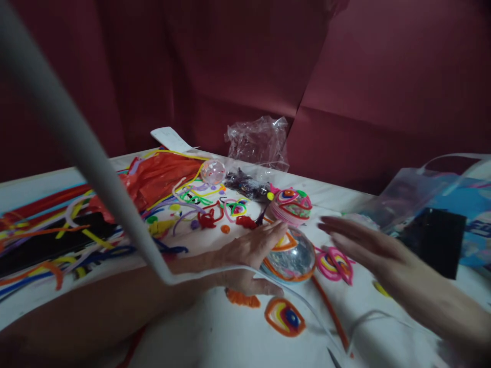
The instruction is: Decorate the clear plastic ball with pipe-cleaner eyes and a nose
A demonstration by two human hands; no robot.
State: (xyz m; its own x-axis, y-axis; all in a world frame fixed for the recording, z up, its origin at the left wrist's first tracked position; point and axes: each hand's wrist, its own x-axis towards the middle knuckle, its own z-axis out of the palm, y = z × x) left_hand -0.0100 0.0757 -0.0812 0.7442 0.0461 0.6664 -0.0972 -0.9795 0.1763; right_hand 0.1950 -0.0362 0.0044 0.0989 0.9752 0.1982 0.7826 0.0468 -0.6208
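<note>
Ball [297,259], clear with orange trim, lies between both hands, in from the far edge of the table [226,337], nearer the left hand [248,249], thumb and fingers apart, than the right hand [370,246], fingers outstretched.

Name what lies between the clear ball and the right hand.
A pink-edged eye shape lies between the clear ball and right hand in the head view.
</note>
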